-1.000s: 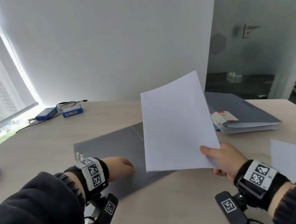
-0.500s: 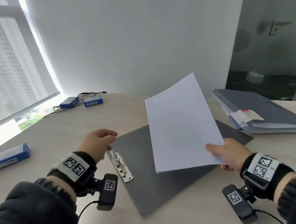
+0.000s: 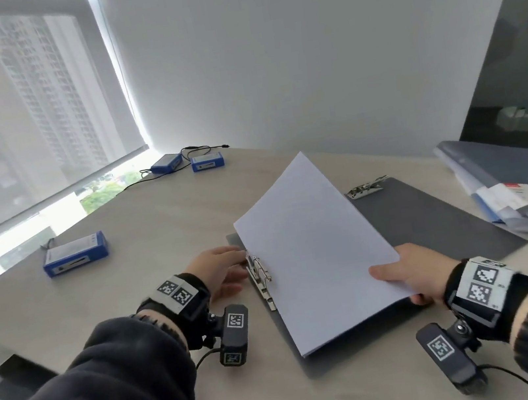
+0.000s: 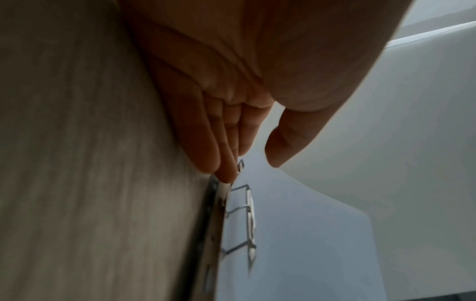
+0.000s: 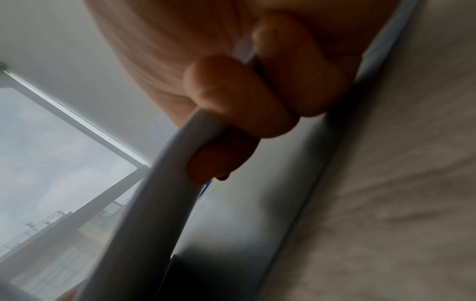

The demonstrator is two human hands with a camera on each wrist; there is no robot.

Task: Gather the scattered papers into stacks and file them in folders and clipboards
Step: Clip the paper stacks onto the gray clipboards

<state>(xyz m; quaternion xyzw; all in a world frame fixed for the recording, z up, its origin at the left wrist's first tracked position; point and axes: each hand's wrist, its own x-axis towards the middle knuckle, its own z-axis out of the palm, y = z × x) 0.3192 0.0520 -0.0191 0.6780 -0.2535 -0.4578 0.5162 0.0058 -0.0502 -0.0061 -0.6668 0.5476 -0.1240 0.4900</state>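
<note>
Head view: right hand (image 3: 416, 274) pinches paper stack (image 3: 315, 247) at near right corner, thumb on top, stack tilted up over dark clipboard (image 3: 431, 218) lying on desk (image 3: 154, 217) mid-area; left hand (image 3: 222, 272) fingers straight, loosely together, tips touching metal clip (image 3: 261, 278) at clipboard's left edge; folders (image 3: 512, 181) at desk's right edge; blue boxes (image 3: 74, 254) toward window-side edge
</note>
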